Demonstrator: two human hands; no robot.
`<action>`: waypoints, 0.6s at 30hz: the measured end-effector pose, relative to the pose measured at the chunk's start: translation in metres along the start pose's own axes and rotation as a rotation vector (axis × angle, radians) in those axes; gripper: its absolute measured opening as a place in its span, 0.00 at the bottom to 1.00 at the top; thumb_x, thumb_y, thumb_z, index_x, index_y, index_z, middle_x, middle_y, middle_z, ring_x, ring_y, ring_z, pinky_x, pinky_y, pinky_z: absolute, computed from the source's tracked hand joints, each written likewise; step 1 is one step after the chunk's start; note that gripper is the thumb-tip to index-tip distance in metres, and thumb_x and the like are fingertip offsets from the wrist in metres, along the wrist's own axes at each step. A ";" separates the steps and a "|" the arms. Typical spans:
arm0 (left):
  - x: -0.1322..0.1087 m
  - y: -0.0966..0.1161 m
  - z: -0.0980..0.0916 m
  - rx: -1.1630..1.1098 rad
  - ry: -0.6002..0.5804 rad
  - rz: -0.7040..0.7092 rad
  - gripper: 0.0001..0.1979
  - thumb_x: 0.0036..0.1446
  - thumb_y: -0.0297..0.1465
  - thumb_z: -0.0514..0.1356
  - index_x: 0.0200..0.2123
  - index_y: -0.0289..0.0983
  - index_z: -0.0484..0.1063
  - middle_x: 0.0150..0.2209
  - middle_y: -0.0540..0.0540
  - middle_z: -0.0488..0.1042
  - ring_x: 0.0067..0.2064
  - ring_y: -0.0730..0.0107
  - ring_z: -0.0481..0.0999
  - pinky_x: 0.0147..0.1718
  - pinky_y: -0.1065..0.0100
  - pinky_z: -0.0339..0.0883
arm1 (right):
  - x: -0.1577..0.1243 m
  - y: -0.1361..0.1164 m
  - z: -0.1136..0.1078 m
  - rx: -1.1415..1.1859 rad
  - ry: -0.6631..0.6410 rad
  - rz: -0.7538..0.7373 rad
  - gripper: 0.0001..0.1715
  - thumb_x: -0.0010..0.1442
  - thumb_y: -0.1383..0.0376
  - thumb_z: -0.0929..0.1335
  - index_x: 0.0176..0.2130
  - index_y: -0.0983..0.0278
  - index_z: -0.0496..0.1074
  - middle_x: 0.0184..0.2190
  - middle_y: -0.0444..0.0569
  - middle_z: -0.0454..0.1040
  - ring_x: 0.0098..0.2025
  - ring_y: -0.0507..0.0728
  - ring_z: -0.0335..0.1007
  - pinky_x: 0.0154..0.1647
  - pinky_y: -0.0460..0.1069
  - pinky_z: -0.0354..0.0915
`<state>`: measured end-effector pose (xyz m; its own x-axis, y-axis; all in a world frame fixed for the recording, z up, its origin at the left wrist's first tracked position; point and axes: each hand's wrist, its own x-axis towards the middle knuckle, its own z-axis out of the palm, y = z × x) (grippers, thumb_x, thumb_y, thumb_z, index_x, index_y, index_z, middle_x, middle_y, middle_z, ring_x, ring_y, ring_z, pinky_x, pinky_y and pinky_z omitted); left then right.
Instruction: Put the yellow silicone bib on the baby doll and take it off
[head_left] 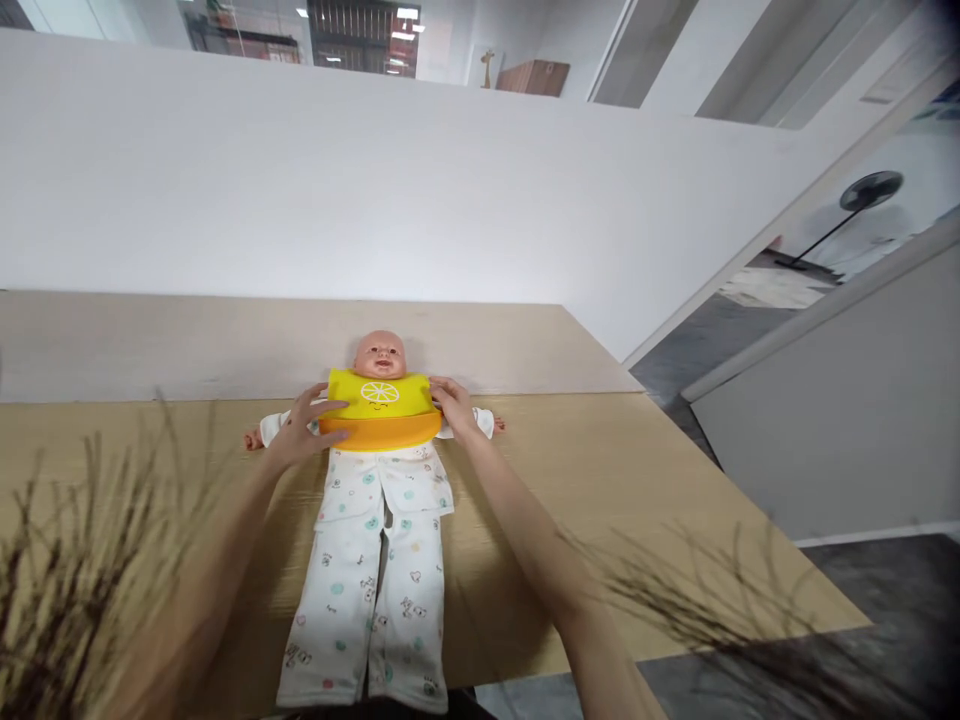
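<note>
A baby doll (380, 354) lies face up on the wooden table, arms stretched out sideways. It wears a white printed top and trousers (409, 600). A yellow silicone bib (382, 398) with a white citrus slice and an orange catch pocket covers its chest. My left hand (300, 425) is open at the bib's left edge, with its spread fingers reaching over the yellow part and the pocket. At the right edge, my right hand (454, 405) touches the bib with its fingers stretched out. Part of each doll sleeve is hidden behind my hands.
The wooden table (600, 500) meets a paler raised board (487, 345) behind the doll's head. A white wall (300, 190) stands beyond. To the right are a doorway, a black standing fan (870, 190) and a grey panel (840, 420). Dark blurred strands hang at both lower corners.
</note>
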<state>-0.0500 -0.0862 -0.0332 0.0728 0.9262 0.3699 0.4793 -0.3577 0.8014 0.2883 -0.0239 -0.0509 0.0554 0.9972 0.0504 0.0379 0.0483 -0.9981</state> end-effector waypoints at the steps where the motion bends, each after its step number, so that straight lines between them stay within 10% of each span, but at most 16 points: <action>1: -0.006 0.001 -0.001 0.070 -0.040 0.069 0.22 0.52 0.50 0.77 0.48 0.47 0.91 0.71 0.38 0.76 0.74 0.38 0.74 0.75 0.40 0.68 | -0.004 0.003 -0.002 -0.020 0.014 -0.029 0.22 0.59 0.48 0.73 0.47 0.57 0.80 0.52 0.55 0.85 0.56 0.65 0.80 0.60 0.58 0.78; 8: -0.024 0.004 0.007 0.401 -0.061 0.328 0.10 0.66 0.35 0.74 0.49 0.49 0.92 0.66 0.40 0.82 0.70 0.41 0.78 0.70 0.41 0.77 | -0.055 0.026 -0.021 -0.385 -0.078 -0.441 0.34 0.69 0.41 0.73 0.64 0.56 0.81 0.76 0.61 0.69 0.81 0.71 0.63 0.80 0.67 0.65; 18: -0.064 0.011 0.042 0.533 0.293 0.424 0.10 0.73 0.35 0.67 0.54 0.45 0.85 0.62 0.35 0.81 0.64 0.41 0.80 0.65 0.38 0.79 | -0.095 -0.012 -0.023 -0.695 0.125 -0.790 0.20 0.81 0.57 0.64 0.58 0.56 0.83 0.61 0.60 0.80 0.64 0.67 0.77 0.68 0.67 0.76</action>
<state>-0.0129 -0.1439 -0.0678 0.1459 0.6249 0.7669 0.8269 -0.5027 0.2523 0.3058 -0.1211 -0.0426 -0.1331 0.6819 0.7193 0.6685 0.5976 -0.4428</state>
